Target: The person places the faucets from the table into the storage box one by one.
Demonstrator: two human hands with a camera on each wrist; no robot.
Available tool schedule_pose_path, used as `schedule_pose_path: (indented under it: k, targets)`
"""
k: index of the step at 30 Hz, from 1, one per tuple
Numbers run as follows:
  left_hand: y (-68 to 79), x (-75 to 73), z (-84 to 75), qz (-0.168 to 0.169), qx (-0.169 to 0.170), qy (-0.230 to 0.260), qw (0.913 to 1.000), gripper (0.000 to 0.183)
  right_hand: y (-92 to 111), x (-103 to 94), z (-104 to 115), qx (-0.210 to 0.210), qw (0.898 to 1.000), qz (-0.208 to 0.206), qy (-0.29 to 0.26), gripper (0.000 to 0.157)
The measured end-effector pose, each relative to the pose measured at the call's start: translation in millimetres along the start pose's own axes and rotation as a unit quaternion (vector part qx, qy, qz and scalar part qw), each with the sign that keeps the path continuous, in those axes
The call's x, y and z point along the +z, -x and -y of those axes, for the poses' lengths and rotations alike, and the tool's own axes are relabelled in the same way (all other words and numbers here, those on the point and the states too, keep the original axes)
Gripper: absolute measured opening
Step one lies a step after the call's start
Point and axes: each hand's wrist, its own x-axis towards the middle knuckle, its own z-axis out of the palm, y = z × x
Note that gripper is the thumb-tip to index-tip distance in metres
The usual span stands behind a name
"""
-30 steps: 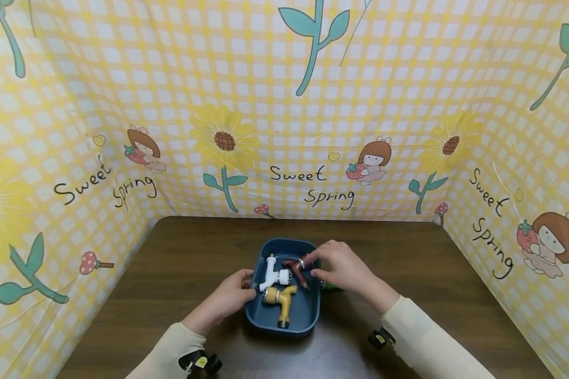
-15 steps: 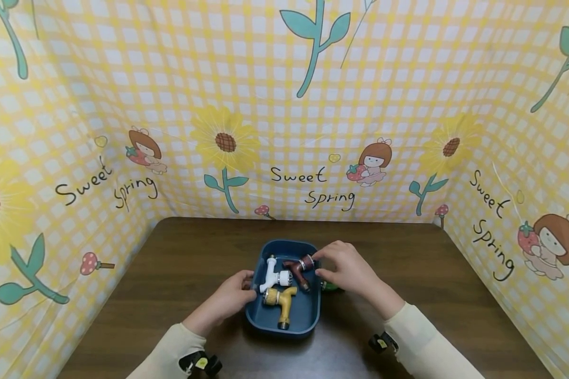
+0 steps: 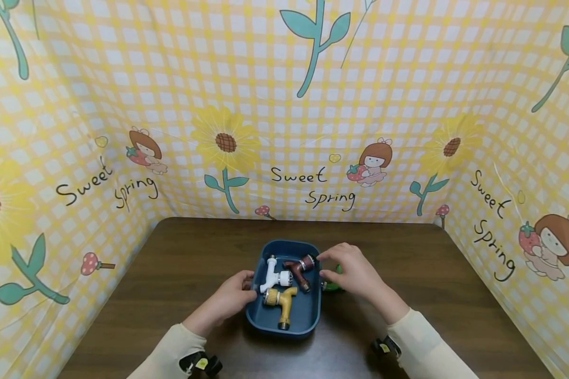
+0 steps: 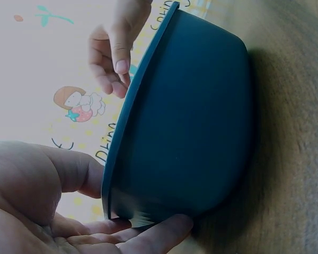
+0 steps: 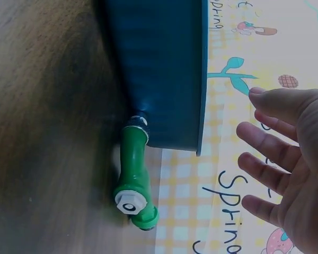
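A blue plastic basin (image 3: pixel 284 336) stands on the table holding three taps: a white tap (image 3: pixel 271 275), a yellow tap (image 3: pixel 284 305) and a dark red tap (image 3: pixel 303 271). My left hand (image 3: pixel 232 295) holds the basin's left side, thumb and fingers around its rim and wall, as the left wrist view shows. Beside the right rim is my right hand (image 3: pixel 353 271), its relaxed fingers spread and holding nothing. Below that hand a green tap (image 5: pixel 133 169) lies on the table against the basin's outer wall; the hand partly hides it in the head view.
The brown wooden table (image 3: pixel 199 247) has rounded back corners. A yellow checked cloth (image 3: pixel 284 105) with flowers and lettering surrounds it at the back and on both sides. Black straps with small devices sit on both sleeves.
My right hand has let go of the dark red tap, now lying in the basin, and drawn back slightly to the right. More of the green tap shows. My left hand has stayed put.
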Motion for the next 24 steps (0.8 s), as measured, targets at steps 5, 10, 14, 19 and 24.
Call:
schedule_pose_path:
  k: [5,10,14,19,24]
  targets:
    - [-0.1,-0.1,-0.4,0.0,0.0,0.0,1.0,0.051,4,2.7,-3,0.002,1.0,-0.01,-0.016,0.027]
    - [0.3,-0.1,-1.3,0.001,0.0,-0.004,1.0,0.051,8,6.1,-8,0.009,1.0,-0.014,-0.023,0.028]
    - [0.4,0.0,-1.7,0.002,0.0,-0.002,1.0,0.051,10,7.3,-10,0.019,0.999,-0.013,-0.026,0.03]
    - [-0.4,0.0,-1.3,0.004,0.003,0.004,1.0,0.052,12,8.4,-12,0.025,0.999,-0.015,-0.026,0.031]
    - [-0.5,-0.2,-0.4,0.001,0.003,0.002,1.0,0.052,15,10.9,-14,0.031,0.999,-0.029,-0.028,0.029]
